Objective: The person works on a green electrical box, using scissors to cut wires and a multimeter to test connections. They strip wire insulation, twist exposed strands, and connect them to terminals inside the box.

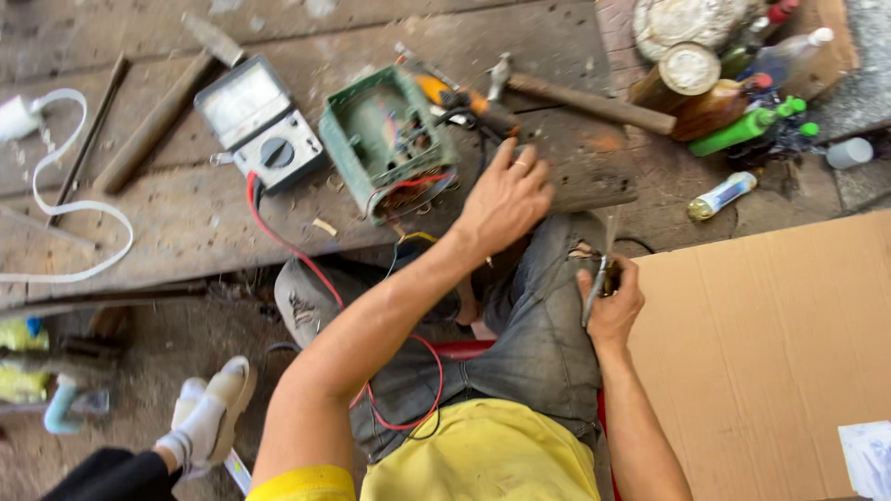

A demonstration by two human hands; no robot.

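Left hand beside green box, right hand perhaps gripping pliers

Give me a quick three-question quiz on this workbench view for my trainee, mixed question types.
1. True or false: the left hand rests on the wooden bench beside the open green box.
2. Which hand holds the thin metal tool?
A. left
B. right
C. neither
3. Fill in: the red lead runs from the grey ______ down over the person's lap.

Key
1. True.
2. B: the right hand grips it over the knee.
3. Meter, the one with the round dial.
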